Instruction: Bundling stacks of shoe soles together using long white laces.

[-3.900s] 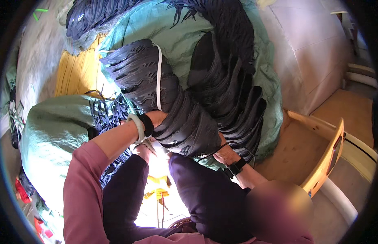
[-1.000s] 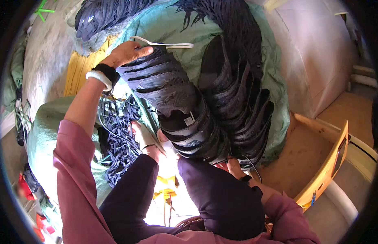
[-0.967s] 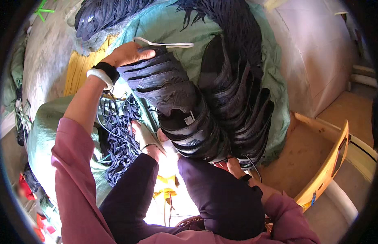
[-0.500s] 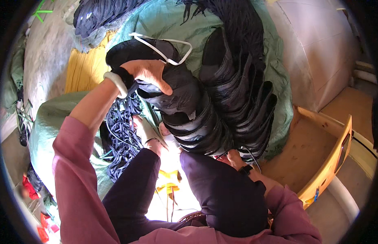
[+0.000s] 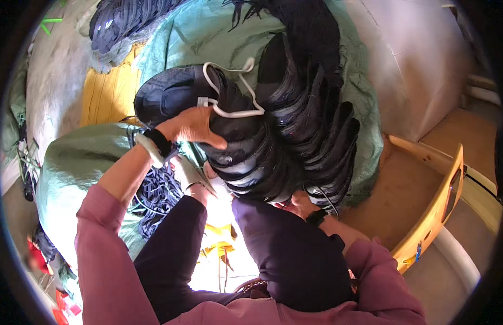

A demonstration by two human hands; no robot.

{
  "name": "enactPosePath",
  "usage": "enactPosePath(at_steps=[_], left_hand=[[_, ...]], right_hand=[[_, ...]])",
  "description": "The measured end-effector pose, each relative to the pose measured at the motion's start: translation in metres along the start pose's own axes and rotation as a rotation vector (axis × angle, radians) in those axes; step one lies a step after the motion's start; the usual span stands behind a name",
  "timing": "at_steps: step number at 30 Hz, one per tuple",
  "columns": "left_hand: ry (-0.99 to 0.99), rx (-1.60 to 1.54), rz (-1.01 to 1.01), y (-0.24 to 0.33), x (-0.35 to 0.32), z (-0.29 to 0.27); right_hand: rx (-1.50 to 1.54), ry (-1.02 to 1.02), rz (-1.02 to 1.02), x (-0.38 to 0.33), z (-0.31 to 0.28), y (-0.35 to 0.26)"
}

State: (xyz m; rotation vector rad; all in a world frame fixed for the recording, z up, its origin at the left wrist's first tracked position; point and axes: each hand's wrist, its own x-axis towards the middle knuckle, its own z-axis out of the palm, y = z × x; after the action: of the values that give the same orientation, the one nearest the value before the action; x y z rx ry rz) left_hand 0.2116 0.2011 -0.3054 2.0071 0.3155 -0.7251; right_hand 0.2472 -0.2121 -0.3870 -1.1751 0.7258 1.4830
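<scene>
since half a second ago, the white cord loop point(image 5: 239, 114) has shifted toward the person, and the shoe-shaped black piece point(image 5: 167, 95) at the far left end shows more fully, with a small pale label at its edge. the long stack of black pieces point(image 5: 251, 157) slants from there to the person's right knee point(image 5: 278, 233), its layers overlapping. the left hand point(image 5: 193, 126) lies on the stack's left side, thumb spread over the top; its fingers are mostly hidden, so i cannot tell how firmly it grips. the right hand point(image 5: 300, 205) touches the near end, its grip also unclear. a second row of black pieces point(image 5: 311, 122) lies just to the right, on green sheeting point(image 5: 200, 40), near a wooden drawer point(image 5: 392, 200).
</scene>
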Motion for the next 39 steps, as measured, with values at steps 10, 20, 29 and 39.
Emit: enactPosePath(at_steps=[10, 20, 29, 39], left_hand=[[-0.176, -0.272, 0.052, -0.005, -0.003, 0.009], [-0.101, -0.261, -0.023, 0.000, -0.004, -0.007], [0.257, 0.097, 0.097, -0.005, -0.007, 0.000], [0.270, -0.620, 0.020, -0.011, -0.003, -0.023]], right_hand=[[-0.291, 0.347, 0.039, 0.003, -0.003, 0.005], [-1.955, -0.039, -0.521, -0.104, 0.030, -0.099], [-0.149, -0.270, -0.516, -0.237, 0.069, -0.213], [-1.241, 0.458, -0.522, -0.158, -0.027, -0.214]])
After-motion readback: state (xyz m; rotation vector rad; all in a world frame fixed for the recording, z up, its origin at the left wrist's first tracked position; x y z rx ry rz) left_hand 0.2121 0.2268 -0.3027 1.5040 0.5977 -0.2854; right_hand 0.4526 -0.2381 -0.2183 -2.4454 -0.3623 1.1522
